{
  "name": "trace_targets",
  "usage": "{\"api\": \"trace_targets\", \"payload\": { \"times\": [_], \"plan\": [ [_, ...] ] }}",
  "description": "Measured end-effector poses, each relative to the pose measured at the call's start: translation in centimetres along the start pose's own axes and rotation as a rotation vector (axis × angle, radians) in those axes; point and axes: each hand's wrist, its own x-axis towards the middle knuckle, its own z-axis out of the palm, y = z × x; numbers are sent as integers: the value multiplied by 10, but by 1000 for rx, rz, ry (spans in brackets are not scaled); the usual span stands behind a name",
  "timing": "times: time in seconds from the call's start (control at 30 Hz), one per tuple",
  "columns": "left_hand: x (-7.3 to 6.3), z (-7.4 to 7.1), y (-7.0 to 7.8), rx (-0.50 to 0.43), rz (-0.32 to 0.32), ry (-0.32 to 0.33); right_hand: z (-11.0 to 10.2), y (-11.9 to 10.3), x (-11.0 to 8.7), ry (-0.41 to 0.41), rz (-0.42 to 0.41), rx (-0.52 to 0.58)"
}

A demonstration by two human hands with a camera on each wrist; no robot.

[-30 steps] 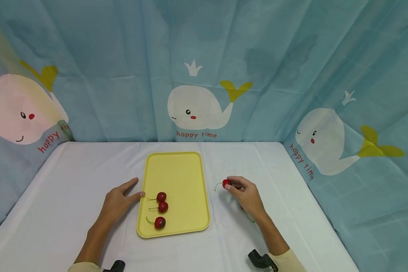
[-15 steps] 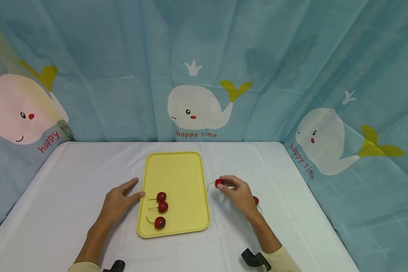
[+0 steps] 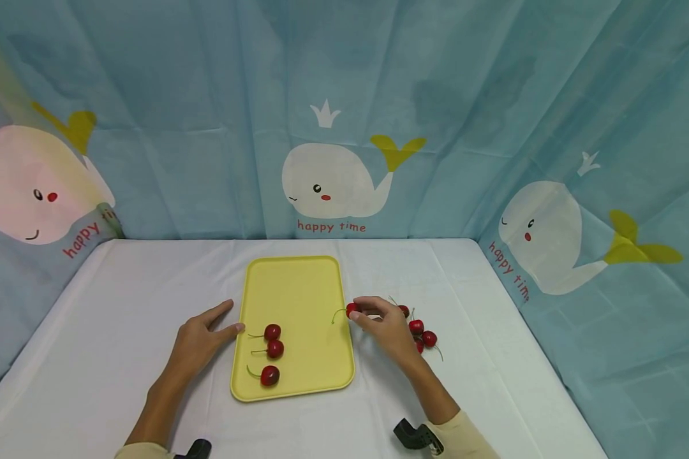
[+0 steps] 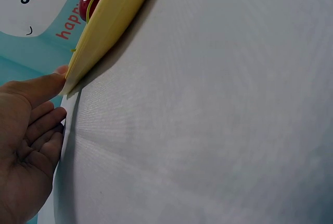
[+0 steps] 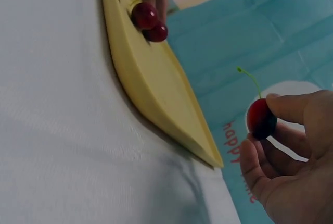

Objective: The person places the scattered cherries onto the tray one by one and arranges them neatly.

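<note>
At the near edge, cream sleeves [image 3: 459, 440] with black wrist devices [image 3: 414, 435]. On the tray's left half: three dark red cherries [image 3: 275, 349] in a near-to-far row, stems pointing left. Left hand [image 3: 198, 344]: thumb touching left rim of yellow tray [image 3: 304, 299], index finger spread from thumb, other fingers loosely bent. Right hand [image 3: 387, 328]: thumb and fingers pinching one red cherry [image 3: 351, 310], stem outward to the left, raised at the tray's right rim. Just right of that hand, on the white-covered table [image 3: 482, 382]: loose cherries [image 3: 429, 338], at least four, partly hidden. Farthest: blue curtain [image 3: 207, 178], printed whales [image 3: 330, 182], red "happy time" lettering [image 3: 331, 226].
</note>
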Motion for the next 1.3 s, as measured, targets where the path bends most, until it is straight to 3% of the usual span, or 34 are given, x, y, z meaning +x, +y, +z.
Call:
{"api": "trace_targets", "payload": {
  "times": [1.3],
  "plan": [
    [0, 0, 0, 5, 9, 5, 71, -17, 20, -93, -56, 13]
  ]
}}
